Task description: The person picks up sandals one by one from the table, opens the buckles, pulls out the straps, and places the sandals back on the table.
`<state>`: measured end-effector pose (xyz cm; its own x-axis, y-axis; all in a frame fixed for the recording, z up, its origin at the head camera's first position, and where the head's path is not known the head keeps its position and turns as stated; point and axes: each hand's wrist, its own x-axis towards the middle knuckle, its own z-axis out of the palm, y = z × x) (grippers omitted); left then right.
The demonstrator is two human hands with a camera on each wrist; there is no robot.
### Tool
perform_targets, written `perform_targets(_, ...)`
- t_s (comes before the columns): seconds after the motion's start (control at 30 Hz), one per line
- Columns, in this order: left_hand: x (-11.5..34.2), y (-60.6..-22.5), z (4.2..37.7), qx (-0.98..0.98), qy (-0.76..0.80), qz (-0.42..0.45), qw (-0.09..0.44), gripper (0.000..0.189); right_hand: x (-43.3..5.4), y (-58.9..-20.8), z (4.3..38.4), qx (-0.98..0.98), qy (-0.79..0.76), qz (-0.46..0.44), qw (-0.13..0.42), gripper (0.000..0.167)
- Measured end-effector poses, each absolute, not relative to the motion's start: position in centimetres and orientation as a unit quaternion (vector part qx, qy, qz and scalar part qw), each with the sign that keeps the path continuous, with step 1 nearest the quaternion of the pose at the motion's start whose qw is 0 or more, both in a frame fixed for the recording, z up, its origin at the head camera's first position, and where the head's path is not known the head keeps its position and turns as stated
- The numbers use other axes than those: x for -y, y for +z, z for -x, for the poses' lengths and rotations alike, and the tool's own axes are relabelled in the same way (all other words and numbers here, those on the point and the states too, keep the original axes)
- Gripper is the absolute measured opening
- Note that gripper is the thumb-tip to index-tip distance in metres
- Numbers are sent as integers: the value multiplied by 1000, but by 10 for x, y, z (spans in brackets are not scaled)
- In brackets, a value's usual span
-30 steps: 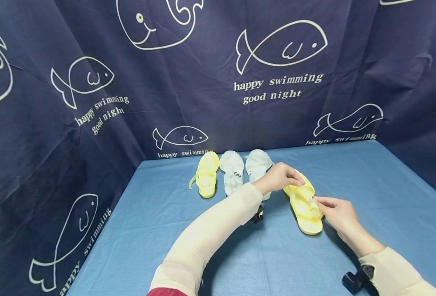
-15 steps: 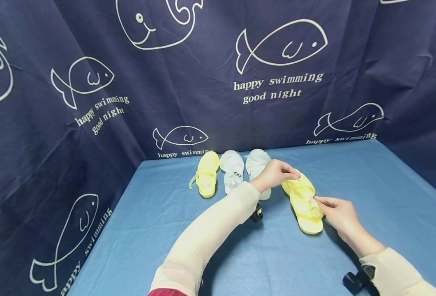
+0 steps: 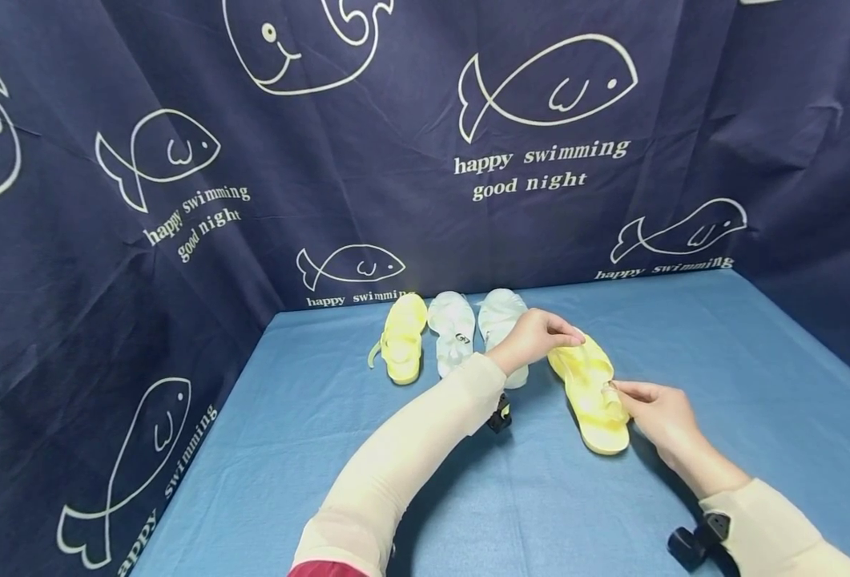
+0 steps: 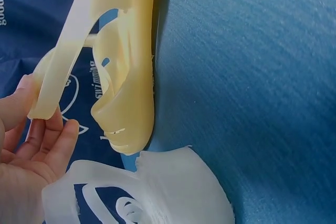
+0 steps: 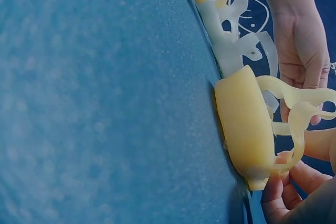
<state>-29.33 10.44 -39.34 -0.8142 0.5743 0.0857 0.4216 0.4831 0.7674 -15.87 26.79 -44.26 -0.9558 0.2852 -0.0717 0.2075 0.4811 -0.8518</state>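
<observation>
A yellow sandal [image 3: 594, 393] lies on the blue cloth, angled, at the right end of a row of sandals. My left hand [image 3: 536, 335] is over its far end; in the left wrist view its thumb and fingers pinch the free end of the sandal's strap [image 4: 63, 59], lifted off the sole. At the sandal's right side my right hand [image 3: 658, 413] pinches the side strap where the fastening seems to be, a spot partly hidden by the fingertips. In the right wrist view the right hand's fingertips [image 5: 278, 182] hold the strap low beside the sole.
Left of the worked sandal stand two pale translucent sandals, one bare to view [image 3: 453, 328] and one partly behind my left hand [image 3: 500, 308]. Another yellow sandal [image 3: 404, 336] with a loose strap is at the row's left end. A navy fish-print curtain [image 3: 425, 192] borders the table.
My left hand has shifted slightly left and away along the sandal, still with the strap in its fingers. My right hand has stayed nearly in place.
</observation>
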Motion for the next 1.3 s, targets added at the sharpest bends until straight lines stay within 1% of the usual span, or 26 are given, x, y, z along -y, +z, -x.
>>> perform_targets(0.13,-104,-394,294,-852,420,-299,94,14,-268,-443,159,861,488,140,39,51)
perform_targets(0.27,-105,-395,296,-850,420,-304,90,13,-269,-443,159,862,487,137,35,52)
perform_targets(0.57,-108,-392,295,-865,408,-287,51,12,-267,-443,160,856,496,146,22,61)
perform_targets(0.9,-111,-392,290,-868,435,-235,42,11,-266,-441,159,852,505,140,18,57)
perform_targets(1.1,-113,-395,289,-861,457,-218,43,12,-266,-441,159,850,507,143,18,56)
perform_targets(1.3,-116,-396,291,-875,441,-201,13,12,-267,-441,159,852,502,147,22,53)
